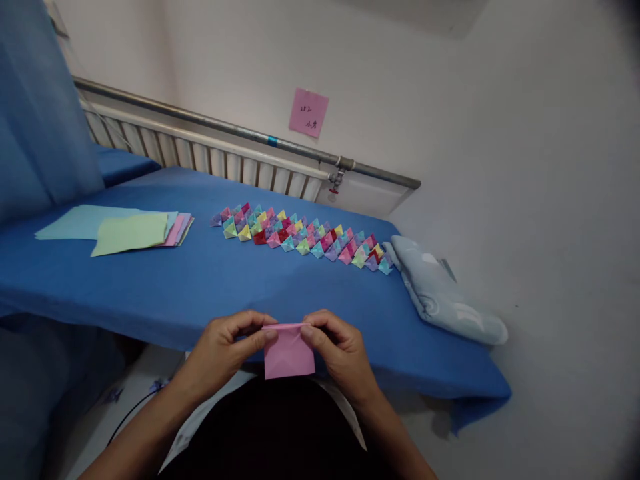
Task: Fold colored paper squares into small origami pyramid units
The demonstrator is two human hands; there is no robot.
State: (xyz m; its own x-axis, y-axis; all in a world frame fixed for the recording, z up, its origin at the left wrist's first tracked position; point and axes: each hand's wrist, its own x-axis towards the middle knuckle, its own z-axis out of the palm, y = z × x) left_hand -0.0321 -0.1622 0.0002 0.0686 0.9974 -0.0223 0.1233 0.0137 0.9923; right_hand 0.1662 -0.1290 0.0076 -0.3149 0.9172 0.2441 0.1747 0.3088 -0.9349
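Observation:
A folded pink paper square (289, 353) is held up near my body, in front of the table's near edge. My left hand (233, 347) pinches its upper left corner between thumb and fingers. At the upper right corner my right hand (337, 347) grips it the same way. The top edge shows more than one layer, and a faint crease crosses the front. Beyond my hands, several small folded paper pieces (303, 247) in many colours stand in rows on the blue cloth (215, 287).
Loose paper sheets (133, 232) in green, blue and pink lie at the left. A folded light-blue blanket (440, 293) rests at the right end. Behind are a radiator (217, 160), a metal pipe (200, 119) and a pink note (309, 113) on the wall.

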